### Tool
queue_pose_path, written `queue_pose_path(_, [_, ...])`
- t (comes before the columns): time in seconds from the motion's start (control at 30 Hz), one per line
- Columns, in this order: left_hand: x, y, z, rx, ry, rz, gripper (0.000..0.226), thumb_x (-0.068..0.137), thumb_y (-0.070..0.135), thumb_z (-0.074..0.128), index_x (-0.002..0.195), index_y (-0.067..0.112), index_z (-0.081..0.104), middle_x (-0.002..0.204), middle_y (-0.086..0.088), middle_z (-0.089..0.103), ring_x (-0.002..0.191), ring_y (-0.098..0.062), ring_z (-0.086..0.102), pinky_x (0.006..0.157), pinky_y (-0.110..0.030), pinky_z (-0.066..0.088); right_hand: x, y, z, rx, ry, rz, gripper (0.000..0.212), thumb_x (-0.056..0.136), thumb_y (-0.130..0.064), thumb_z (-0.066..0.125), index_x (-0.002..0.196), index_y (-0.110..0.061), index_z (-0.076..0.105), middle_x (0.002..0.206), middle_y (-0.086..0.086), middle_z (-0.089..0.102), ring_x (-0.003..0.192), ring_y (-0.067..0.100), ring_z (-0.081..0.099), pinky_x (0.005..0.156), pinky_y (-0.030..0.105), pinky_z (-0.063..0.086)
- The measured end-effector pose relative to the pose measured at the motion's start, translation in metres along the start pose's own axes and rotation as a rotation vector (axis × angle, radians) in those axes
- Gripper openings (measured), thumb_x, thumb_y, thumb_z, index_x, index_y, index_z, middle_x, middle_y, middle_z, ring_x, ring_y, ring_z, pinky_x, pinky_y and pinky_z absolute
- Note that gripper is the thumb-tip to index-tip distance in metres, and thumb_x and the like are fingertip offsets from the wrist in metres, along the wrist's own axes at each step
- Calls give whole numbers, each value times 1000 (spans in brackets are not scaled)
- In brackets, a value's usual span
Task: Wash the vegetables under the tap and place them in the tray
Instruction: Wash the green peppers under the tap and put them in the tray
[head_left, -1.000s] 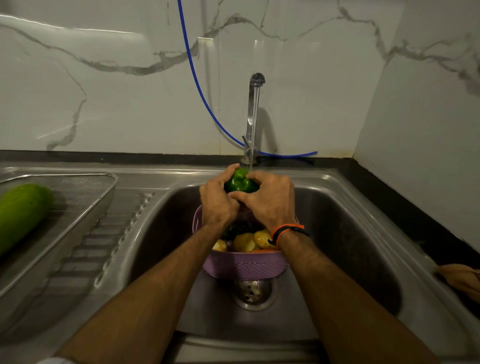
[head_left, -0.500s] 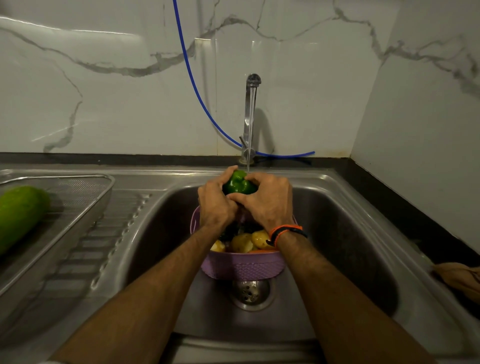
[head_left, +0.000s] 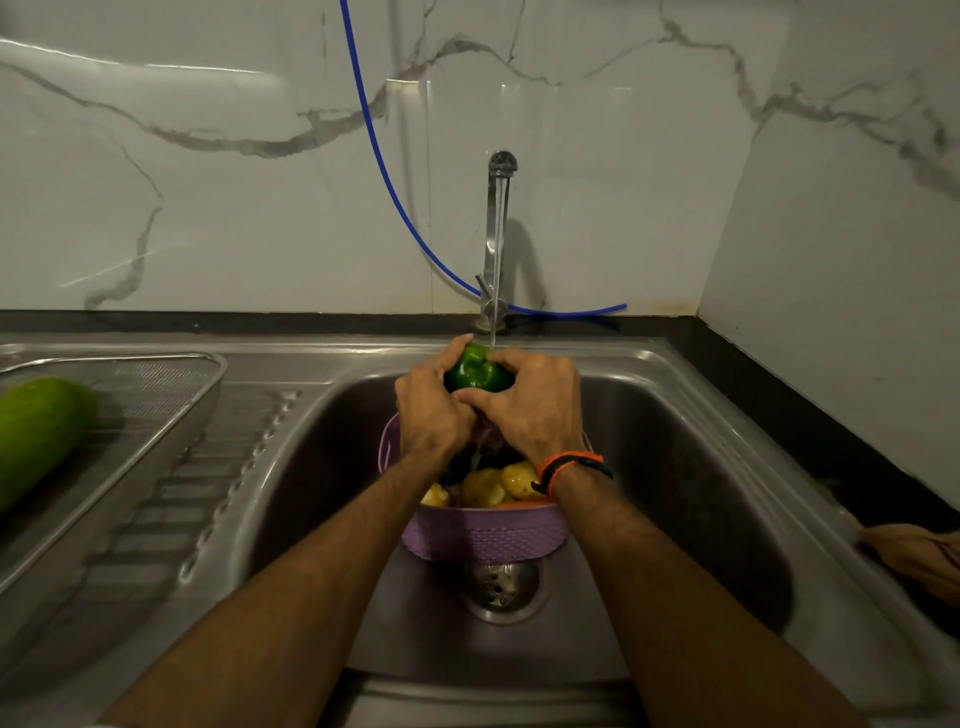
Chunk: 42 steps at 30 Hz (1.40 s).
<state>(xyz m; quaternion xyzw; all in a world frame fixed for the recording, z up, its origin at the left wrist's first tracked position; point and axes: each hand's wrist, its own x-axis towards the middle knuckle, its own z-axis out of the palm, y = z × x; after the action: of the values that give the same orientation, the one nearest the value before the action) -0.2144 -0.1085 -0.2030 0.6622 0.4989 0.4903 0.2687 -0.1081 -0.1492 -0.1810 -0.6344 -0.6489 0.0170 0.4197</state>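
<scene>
Water from the slim chrome tap (head_left: 497, 228) is running onto the glossy green bell pepper (head_left: 475, 370) I am holding in both hands.

I am curling my left hand (head_left: 428, 410) round the pepper's left side and my right hand (head_left: 530, 408) round its right, thumbs meeting in front, above the lilac perforated plastic basket (head_left: 485, 532) sitting in the stainless steel sink (head_left: 691, 467). Yellowish potatoes (head_left: 501, 483) are lying in the basket. Far left, a long pale green gourd (head_left: 36, 436) is resting in the steel mesh tray (head_left: 171, 410) on the drainboard. No readable writing or brand is showing anywhere.
</scene>
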Motion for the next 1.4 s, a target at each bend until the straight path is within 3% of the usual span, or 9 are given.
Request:
queue_pose_path(0.2, [-4,-1,-4,26,-15,38,60,84,-2,70,139,18,57,134,-6,62,124,-14,54,102,-25,43,2,-1,5,70,-170,-7,65,83,-28,76,141,-18,49,127,4,63,117,17,56,99,22,35])
queue_pose_path(0.47, [-1,1,-3,15,-11,-2,67,80,-1,77,140,18,55,140,-8,58,132,-23,51,109,-36,43,0,-7,-2,56,-9,66,53,71,-33,84,118,-15,69,111,4,71,105,15,63,99,33,50])
queue_pose_path(0.67, [-2,0,-5,107,-101,57,84,76,4,83,149,16,44,144,-9,54,134,-21,48,108,-26,35,5,6,9,221,56,217,63,64,-38,89,118,-19,63,111,-5,64,96,3,52,85,17,46])
queue_pose_path(0.8, [-3,1,-4,147,-116,89,95,72,12,88,152,11,37,146,-10,52,137,-22,46,109,-25,33,11,15,13,435,-27,388,57,76,-37,81,126,-20,60,112,-7,58,103,9,54,84,21,45])
queue_pose_path(0.9, [0,1,-2,97,-57,16,105,63,21,93,152,11,37,141,-11,56,132,-24,52,109,-31,39,14,23,18,740,18,615,36,81,-33,77,114,-22,67,116,4,68,102,20,66,84,40,59])
queue_pose_path(1.03, [4,-5,-3,-123,-51,-117,86,61,22,94,137,13,54,132,-5,64,122,-20,60,104,-43,50,16,25,13,1350,-46,860,34,96,-29,58,124,-10,57,119,18,62,101,35,67,72,44,61])
queue_pose_path(1.1, [4,-6,-2,-194,-86,-122,76,65,22,92,132,13,57,127,-4,66,118,-19,62,102,-46,52,15,25,13,1461,-97,909,40,99,-33,49,129,-8,56,120,22,63,102,36,68,76,47,60])
queue_pose_path(1.27, [5,-7,5,-221,-131,-86,61,78,19,83,133,16,56,128,-3,65,120,-18,60,103,-45,51,13,21,13,994,-160,888,51,102,-49,33,127,-13,58,112,18,68,93,33,70,82,51,58])
queue_pose_path(1.4, [5,-10,6,-167,-143,-73,61,80,16,81,135,17,54,130,-2,62,119,-15,58,102,-37,50,10,17,7,452,6,499,49,99,-52,44,133,-18,52,130,7,56,101,15,52,80,23,44])
